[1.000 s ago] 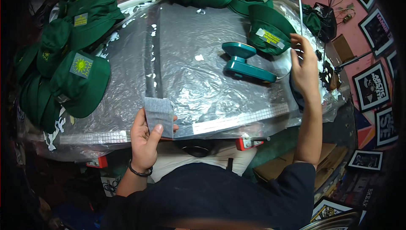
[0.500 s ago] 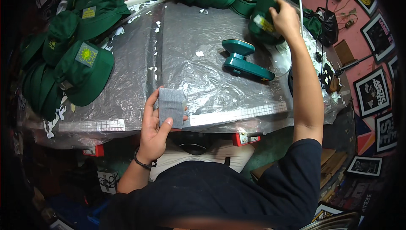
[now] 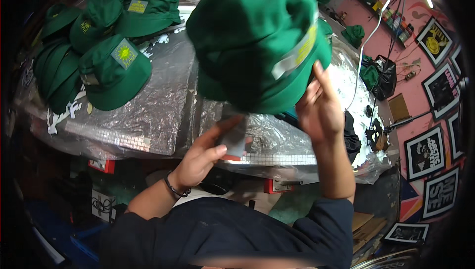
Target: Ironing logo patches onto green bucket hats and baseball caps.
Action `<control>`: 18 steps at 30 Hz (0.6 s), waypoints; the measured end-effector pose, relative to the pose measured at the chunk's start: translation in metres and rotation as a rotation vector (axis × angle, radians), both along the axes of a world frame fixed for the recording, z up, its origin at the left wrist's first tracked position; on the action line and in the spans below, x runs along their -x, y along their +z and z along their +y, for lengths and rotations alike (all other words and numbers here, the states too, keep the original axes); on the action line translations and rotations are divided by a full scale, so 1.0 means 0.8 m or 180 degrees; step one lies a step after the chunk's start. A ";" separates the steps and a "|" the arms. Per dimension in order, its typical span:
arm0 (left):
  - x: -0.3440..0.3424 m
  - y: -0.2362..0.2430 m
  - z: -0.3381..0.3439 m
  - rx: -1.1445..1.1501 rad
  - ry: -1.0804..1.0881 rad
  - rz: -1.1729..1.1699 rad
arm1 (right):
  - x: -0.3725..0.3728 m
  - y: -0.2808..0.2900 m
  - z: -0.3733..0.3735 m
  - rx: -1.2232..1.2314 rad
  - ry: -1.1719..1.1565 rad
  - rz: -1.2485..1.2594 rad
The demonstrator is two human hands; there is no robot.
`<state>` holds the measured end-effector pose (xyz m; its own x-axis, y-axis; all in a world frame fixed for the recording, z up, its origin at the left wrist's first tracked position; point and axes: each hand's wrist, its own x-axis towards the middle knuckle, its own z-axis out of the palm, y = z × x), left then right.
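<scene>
Right hand (image 3: 324, 110) is gripping a green hat (image 3: 252, 41) by the right side of its brim; the hat is hanging crown-up above the middle of the worktop (image 3: 153, 125). A yellow-and-silver label is showing on its right side. Left hand (image 3: 198, 162) is holding a grey pad (image 3: 235, 143), thumb on the near face, just below the hat; can't tell if pad and hat are touching. Black bracelet (image 3: 176, 187) is circling the left wrist.

Main obstruction: the hat is blocking the worktop's centre and back. A teal tool (image 3: 291, 113) is sitting behind the hat and right hand, with only an edge showing. Right forearm is crossing the front edge, and black cloth (image 3: 351, 140) is lying just beside it.

Left side: a hat with a sun patch (image 3: 114, 76) is sitting in front of more green hats (image 3: 57, 81), crowding that end. Paper scraps (image 3: 72, 108) are lying by them. Gridded strips (image 3: 116, 139) are running along the front edge; clear plastic (image 3: 173, 91) is covering the surface. Right side: a white cable (image 3: 366, 36) is hanging down, a black bag (image 3: 384, 78) is sitting behind it, and framed pictures (image 3: 425, 152) are lining the pink wall (image 3: 420, 76). Red brackets (image 3: 102, 165) are showing below the worktop.
</scene>
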<state>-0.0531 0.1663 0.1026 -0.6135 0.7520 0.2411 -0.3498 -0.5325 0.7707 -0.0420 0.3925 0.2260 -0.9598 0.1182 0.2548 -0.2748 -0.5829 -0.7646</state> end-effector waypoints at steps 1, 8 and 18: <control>-0.011 -0.004 0.002 -0.0394 -0.0188 -0.0276 | -0.019 -0.015 -0.009 0.0098 0.0223 -0.0119; -0.032 0.001 0.013 -0.0859 0.0923 -0.1251 | -0.068 -0.055 -0.021 -0.0675 0.0484 -0.0691; -0.077 -0.011 -0.037 -0.1650 0.0990 -0.0617 | -0.160 -0.097 -0.073 -0.0124 0.0853 -0.0719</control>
